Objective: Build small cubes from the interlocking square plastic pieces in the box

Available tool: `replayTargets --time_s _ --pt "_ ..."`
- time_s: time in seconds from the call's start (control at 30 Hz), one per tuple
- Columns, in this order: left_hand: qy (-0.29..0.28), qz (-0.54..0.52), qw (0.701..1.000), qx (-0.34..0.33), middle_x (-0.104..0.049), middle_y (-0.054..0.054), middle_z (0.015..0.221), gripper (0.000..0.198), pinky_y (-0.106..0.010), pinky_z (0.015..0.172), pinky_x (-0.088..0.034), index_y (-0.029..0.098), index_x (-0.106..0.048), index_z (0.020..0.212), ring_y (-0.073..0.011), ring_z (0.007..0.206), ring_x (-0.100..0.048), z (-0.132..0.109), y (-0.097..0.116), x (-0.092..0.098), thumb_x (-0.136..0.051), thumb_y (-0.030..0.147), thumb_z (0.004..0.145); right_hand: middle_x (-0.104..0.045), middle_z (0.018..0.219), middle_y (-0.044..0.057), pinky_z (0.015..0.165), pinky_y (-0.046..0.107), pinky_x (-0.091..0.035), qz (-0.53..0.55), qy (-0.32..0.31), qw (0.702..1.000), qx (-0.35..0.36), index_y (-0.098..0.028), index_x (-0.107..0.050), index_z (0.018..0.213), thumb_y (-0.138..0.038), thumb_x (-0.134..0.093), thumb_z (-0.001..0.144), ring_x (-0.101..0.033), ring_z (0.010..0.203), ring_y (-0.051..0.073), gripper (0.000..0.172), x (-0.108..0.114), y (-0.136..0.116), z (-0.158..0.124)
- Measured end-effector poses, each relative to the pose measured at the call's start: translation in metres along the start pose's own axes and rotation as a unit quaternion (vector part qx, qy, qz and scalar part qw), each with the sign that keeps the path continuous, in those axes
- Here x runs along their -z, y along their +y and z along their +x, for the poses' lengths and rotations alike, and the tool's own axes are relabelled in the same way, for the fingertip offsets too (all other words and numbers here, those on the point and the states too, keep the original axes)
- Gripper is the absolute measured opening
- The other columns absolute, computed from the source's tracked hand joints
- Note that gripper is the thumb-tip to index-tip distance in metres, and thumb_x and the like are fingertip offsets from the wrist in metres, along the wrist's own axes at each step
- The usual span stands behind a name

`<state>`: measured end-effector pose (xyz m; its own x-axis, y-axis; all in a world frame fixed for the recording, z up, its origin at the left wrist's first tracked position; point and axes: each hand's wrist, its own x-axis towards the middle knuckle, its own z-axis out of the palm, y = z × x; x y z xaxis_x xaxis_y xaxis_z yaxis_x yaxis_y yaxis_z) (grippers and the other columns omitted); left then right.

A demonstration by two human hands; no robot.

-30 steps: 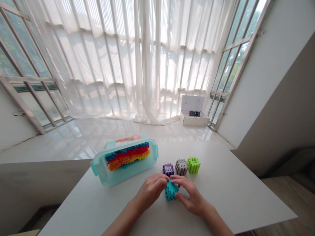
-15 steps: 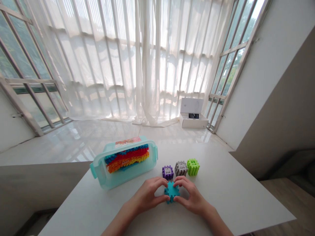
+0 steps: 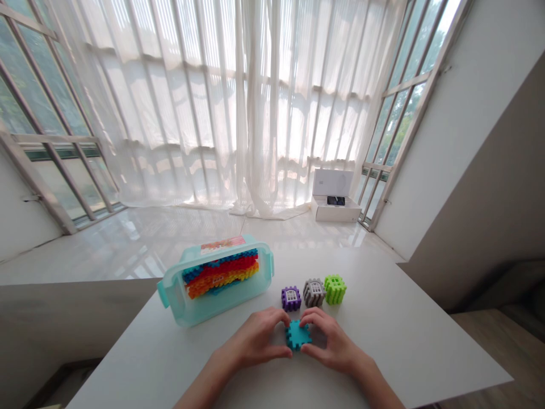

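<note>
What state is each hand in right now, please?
Left hand: closed, holding the teal waffle block.
Right hand: closed, holding the same block.

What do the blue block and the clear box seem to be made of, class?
The blue block looks like matte moulded plastic: even colour, soft sheen. The box looks like glossy tinted plastic, since the colours inside show through its walls. Sight alone cannot confirm either.

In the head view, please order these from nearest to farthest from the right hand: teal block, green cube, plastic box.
From the right hand:
1. teal block: touching the fingers, to the hand's left.
2. green cube: straight ahead.
3. plastic box: far left.
</note>
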<state>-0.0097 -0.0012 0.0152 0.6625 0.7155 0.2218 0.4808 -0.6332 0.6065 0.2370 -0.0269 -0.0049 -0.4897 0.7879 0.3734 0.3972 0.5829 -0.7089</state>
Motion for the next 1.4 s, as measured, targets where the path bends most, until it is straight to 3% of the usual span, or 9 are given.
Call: replayTargets --time_s 0.27,0.77,1.0,1.4 --pt "0.009 -0.004 1.000 -0.014 -0.068 -0.006 0.105 0.048 -0.037 0.080 -0.051 0.022 -0.061 0.111 -0.0255 0.094 -0.063 -0.001 0.001 -0.005 -0.080 0.032 0.068 -0.060 0.114 0.008 0.089 0.033 -0.051 0.002 -0.007 1.000 -0.009 -0.021 -0.061 0.106 -0.014 -0.076 0.071 -0.062 0.102 0.023 0.038 -0.002 -0.001 0.001" --pt "-0.013 0.073 0.997 -0.036 -0.068 -0.002 0.098 0.035 -0.029 0.077 -0.045 0.025 -0.060 0.103 -0.0215 0.091 -0.061 0.005 -0.002 -0.016 -0.073 0.027 0.071 -0.061 0.112 0.008 0.090 0.033 -0.052 0.002 0.001 1.000 0.006 -0.020 -0.064 0.103 -0.013 -0.077 0.069 -0.062 0.102 0.022 0.037 -0.005 0.006 0.001" --pt "0.009 0.122 0.992 -0.024 -0.069 -0.004 0.094 0.037 -0.031 0.072 -0.043 0.023 -0.059 0.098 -0.0232 0.087 -0.061 0.007 0.004 -0.025 -0.076 0.042 0.071 -0.060 0.110 0.007 0.089 0.032 -0.051 0.007 0.003 1.000 -0.005 -0.020 -0.065 0.101 -0.010 -0.078 0.066 -0.062 0.100 0.022 0.038 -0.006 0.002 0.001" --pt "-0.002 0.079 0.997 -0.010 -0.068 -0.003 0.098 0.036 -0.030 0.077 -0.046 0.023 -0.057 0.101 -0.0228 0.091 -0.060 0.007 0.004 -0.025 -0.070 0.029 0.068 -0.060 0.114 0.009 0.093 0.034 -0.051 -0.003 -0.003 1.000 0.000 -0.019 -0.066 0.103 -0.014 -0.079 0.068 -0.061 0.105 0.023 0.037 -0.006 0.007 0.002"
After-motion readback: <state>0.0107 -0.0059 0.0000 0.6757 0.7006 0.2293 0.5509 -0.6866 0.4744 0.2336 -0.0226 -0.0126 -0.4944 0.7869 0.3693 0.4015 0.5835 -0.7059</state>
